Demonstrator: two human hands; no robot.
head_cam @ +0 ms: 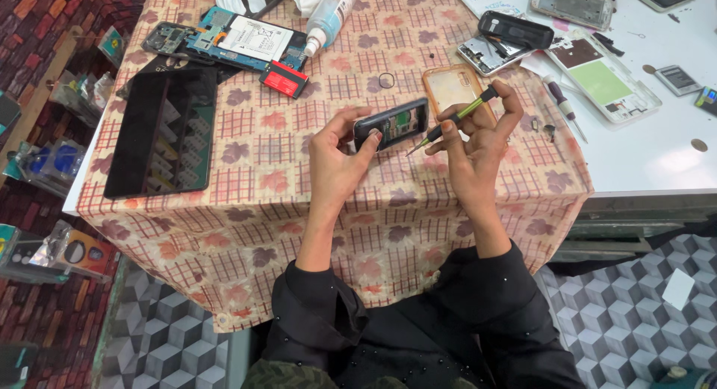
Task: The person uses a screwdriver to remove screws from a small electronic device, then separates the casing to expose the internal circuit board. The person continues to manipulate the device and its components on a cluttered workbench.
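A: What is in hand?

B: Working a screw, I judge. The left hand [336, 161], wrist bent up, has its fingers clamped on a small dark opened phone body [391, 124] held just above the checked-cloth surface [254, 202].

A: And the other?

B: The right hand [478, 146] pinches a slim green-handled screwdriver [452, 120], tip at the phone's edge. A steady, seated tip matters. Beyond lies an orange translucent case [448, 86].

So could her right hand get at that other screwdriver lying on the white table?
Probably yes. The purple-handled screwdriver lies in the open just beyond the right hand, nothing between them. But that hand already holds a green-handled screwdriver, so it would likely have to set that down first.
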